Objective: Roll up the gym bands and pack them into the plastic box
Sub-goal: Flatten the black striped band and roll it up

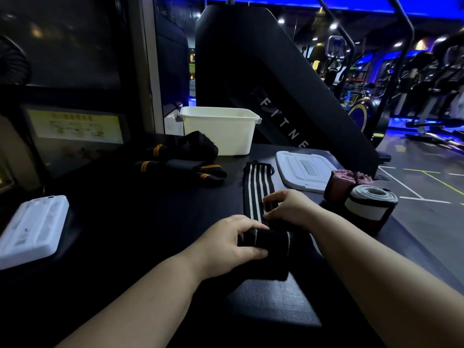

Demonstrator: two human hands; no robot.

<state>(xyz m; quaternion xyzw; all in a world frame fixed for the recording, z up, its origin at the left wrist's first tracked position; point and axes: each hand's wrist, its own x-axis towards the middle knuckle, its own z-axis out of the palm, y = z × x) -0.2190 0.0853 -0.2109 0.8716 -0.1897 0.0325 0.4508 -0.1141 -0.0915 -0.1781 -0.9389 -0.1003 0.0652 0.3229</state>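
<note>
The left hand (233, 239) is curled round the rolled-up near end of the striped band (257, 187). Its fingers are laid over the top of the roll and its thumb is set against the near side. The right hand (288, 209) is placed just beyond the roll, and its arched fingertips are pressed down on the part of the band that lies flat. From there the black, white-striped strip is stretched away across the dark table (125, 209).

Just below the roll a textured dark patch (271, 302) is seen; in the dim light it cannot be told whether this belongs to the band or to the table.

Right of the right hand, two finished rolls stand touching near the table's edge: a grey roll (371, 204) in front and a pink roll (346, 182) behind it. A white lid (303, 172) lies flat just beside the far end of the striped band.

The plastic box (221, 129) is set open at the far edge of the table, well apart from both hands. In front of it, to the left, loose orange-striped bands (180, 156) are heaped unrolled. A white case (32, 229) lies at the table's left edge, and a black fitness machine (276, 84) rises behind the box.
</note>
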